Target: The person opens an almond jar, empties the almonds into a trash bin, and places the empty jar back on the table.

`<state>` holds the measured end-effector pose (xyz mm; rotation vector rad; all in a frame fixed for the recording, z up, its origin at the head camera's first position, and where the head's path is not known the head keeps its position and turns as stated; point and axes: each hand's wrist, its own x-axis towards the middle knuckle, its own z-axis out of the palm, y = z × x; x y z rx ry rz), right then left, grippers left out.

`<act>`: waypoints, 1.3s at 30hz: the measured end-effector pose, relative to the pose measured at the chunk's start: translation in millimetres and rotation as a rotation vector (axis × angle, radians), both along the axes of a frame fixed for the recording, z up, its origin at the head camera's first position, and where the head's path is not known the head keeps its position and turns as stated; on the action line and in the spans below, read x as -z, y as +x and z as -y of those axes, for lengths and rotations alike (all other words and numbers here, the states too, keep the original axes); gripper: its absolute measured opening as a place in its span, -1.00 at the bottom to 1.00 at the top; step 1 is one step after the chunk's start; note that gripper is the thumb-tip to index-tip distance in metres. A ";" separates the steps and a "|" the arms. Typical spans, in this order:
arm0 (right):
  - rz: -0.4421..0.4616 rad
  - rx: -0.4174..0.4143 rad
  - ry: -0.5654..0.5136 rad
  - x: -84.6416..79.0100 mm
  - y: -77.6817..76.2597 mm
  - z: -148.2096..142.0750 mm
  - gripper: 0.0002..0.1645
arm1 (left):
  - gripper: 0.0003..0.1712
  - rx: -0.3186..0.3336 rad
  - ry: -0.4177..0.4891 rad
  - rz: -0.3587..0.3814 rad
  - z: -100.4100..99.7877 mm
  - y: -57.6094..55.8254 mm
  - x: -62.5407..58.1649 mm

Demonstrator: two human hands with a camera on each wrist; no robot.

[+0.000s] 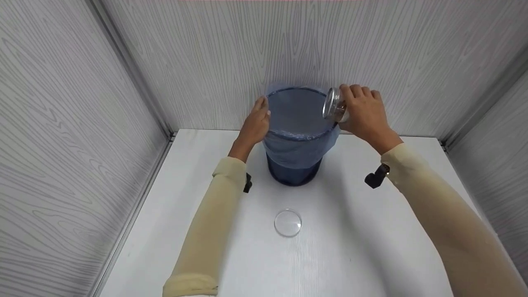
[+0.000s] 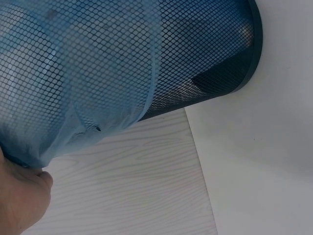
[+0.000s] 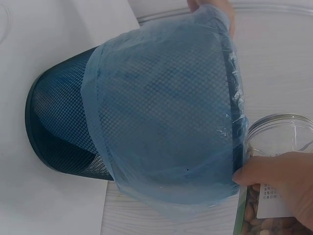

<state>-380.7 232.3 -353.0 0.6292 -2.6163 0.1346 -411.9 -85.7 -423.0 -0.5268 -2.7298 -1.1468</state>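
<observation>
A dark blue mesh wastebasket (image 1: 293,175) stands on the table, lined with a thin blue plastic bag (image 3: 161,107) folded over its rim. My left hand (image 1: 256,123) grips the bag-covered rim on the left side. In my right hand (image 1: 365,109) is a clear jar (image 1: 335,106), held tilted at the basket's right rim with its mouth facing left over the opening. Brown nuts (image 3: 249,213) show inside the jar behind a white printed label (image 3: 271,201). The right wrist view has the right thumb lying across the jar near the bag's edge.
A clear round lid (image 1: 288,223) lies on the white table (image 1: 321,255) in front of the wastebasket. Behind the basket rises a wood-grain panel wall (image 1: 231,62), with more panels on the left and right sides.
</observation>
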 end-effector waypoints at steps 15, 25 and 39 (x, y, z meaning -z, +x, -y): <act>-0.038 0.000 0.096 -0.2 -0.4 4.5 0.21 | -0.37 -0.005 0.003 0.014 -0.2 -0.9 0.8; -0.060 -0.010 0.137 -1.8 -2.1 9.2 0.20 | -0.38 -0.006 0.006 -0.001 1.4 -3.2 0.4; -0.110 -0.025 0.177 0.9 -2.3 11.0 0.17 | -0.37 -0.007 -0.009 0.003 2.5 -0.8 1.1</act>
